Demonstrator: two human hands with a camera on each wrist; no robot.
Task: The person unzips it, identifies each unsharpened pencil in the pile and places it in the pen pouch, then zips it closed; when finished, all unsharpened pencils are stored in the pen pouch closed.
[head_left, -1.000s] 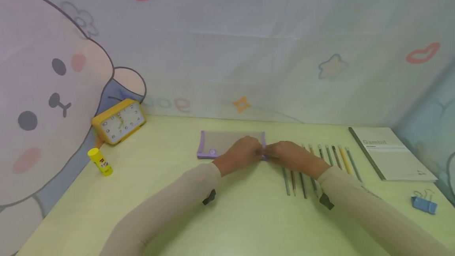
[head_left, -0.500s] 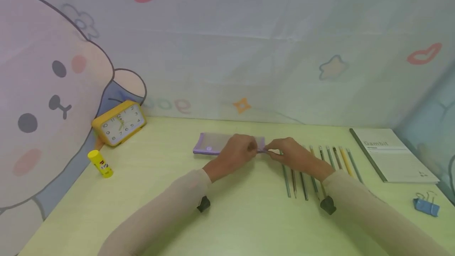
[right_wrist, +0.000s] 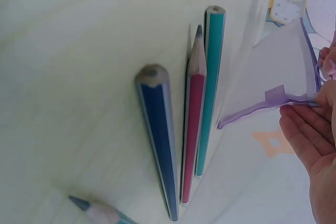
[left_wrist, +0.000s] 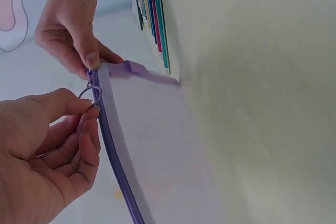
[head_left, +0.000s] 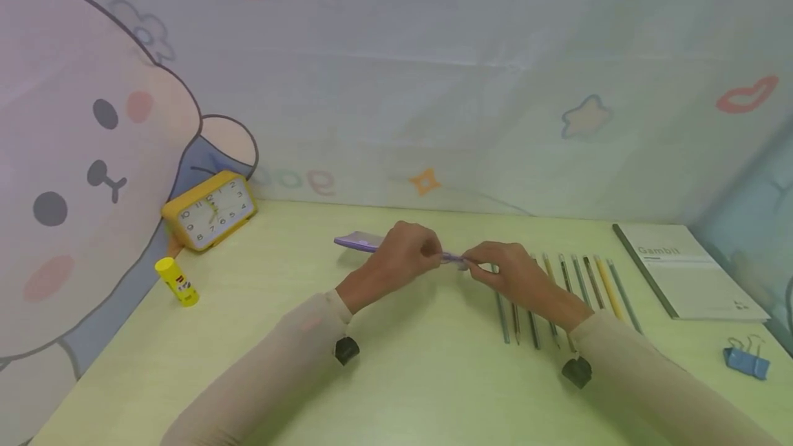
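A translucent zip pouch with purple edging (left_wrist: 152,129) is tilted up between my two hands. My left hand (head_left: 405,253) pinches the ring pull (left_wrist: 96,94) of its zipper between thumb and fingertips. With thumb and fingers, my right hand (head_left: 511,270) grips the pouch's corner at the zipper's end, close beside the pull. The purple zipper (left_wrist: 115,161) runs away from both hands along the upper edge. In the head view most of the pouch is hidden behind my left hand; its purple far end (head_left: 356,242) shows to the left.
Several pencils (head_left: 610,288) lie in a row under and beyond my right forearm. A notebook (head_left: 694,281) and a blue binder clip (head_left: 746,362) are at the right. On the left stand a yellow alarm clock (head_left: 210,212) and a yellow glue stick (head_left: 177,282).
The pouch has been tilted from lying flat so its zipper edge faces up. My left hand has shifted slightly left and now pinches the zipper's ring pull; the right still holds the corner.
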